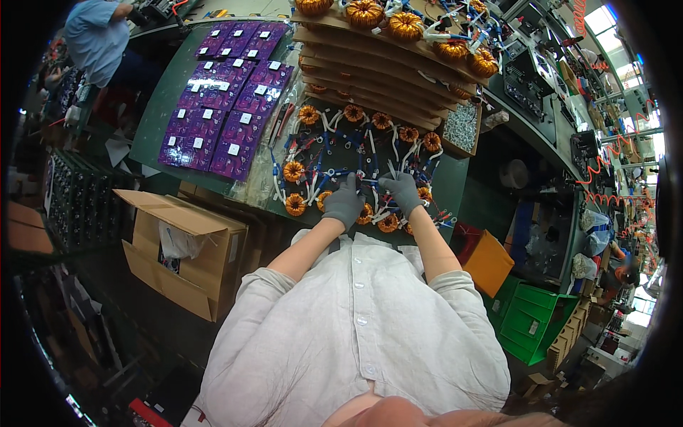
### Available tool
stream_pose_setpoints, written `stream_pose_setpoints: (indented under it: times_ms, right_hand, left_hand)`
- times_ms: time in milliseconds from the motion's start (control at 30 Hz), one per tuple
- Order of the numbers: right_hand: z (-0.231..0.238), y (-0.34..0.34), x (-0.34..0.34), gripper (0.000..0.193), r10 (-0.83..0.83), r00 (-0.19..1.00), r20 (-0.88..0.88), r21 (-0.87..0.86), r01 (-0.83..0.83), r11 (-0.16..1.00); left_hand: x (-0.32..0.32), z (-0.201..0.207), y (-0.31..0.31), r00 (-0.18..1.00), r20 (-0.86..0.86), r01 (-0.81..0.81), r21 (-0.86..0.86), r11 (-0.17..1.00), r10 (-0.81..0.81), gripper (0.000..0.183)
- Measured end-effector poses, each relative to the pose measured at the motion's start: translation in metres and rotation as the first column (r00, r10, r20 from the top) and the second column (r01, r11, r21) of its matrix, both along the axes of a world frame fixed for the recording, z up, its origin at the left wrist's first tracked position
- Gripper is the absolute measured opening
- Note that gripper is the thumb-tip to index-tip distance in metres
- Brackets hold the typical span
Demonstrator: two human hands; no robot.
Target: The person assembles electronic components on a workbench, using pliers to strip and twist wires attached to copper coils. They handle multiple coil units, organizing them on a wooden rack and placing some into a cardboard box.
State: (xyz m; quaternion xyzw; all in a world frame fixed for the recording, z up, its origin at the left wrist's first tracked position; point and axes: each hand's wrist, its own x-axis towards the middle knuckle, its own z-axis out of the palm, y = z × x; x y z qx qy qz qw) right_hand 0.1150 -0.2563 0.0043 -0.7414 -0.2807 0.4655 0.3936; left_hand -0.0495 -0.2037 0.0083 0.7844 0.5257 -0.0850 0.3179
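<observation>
Both of my hands wear grey gloves and work among copper-wound toroid coils [293, 171] with white, blue and red leads. My left hand [344, 203] has its fingers closed at a blue-sleeved wire lead [339, 173] in the middle of the coils. Close beside it on the right, my right hand [403, 193] is closed around a slim, pale, two-pronged metal tool [392, 169] that points away from me. Its exact kind is too small to tell. More coils [388, 223] lie along the near table edge, partly behind my hands.
Purple circuit boards [235, 149] with white squares cover the table's left part. Behind the coils rises a stack of cardboard sheets [370, 77] bearing more coils. A box of small metal parts [462, 129] stands right of it. An opened carton [178, 242] and green crate [535, 322] sit lower down.
</observation>
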Motion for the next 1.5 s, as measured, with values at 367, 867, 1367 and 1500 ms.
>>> stream_pose_setpoints:
  times_ms: [367, 867, 1367, 1500]
  right_hand:
    - [0.002, -0.005, 0.002, 0.020, 0.026, 0.999, -0.027, 0.008, -0.026, 1.000]
    - [-0.005, 0.029, -0.030, 0.016, 0.262, 0.958, 0.115, -0.008, -0.263, 0.965]
    - [0.015, 0.028, -0.023, 0.016, 0.201, 0.979, -0.034, -0.010, -0.201, 0.979]
    - [0.020, 0.026, -0.011, 0.017, 0.203, 0.979, 0.027, -0.123, -0.198, 0.973]
  left_hand:
    - [-0.035, -0.027, 0.013, 0.811, 0.559, -0.131, -0.112, 0.985, 0.172, 0.046]
    - [-0.040, -0.023, 0.015, 0.803, 0.543, -0.128, -0.244, 0.961, 0.245, 0.044]
    - [-0.040, -0.038, 0.016, 0.750, 0.596, -0.173, -0.245, 0.954, 0.289, 0.043]
    - [-0.040, -0.027, 0.015, 0.744, 0.588, -0.186, -0.276, 0.943, 0.319, 0.043]
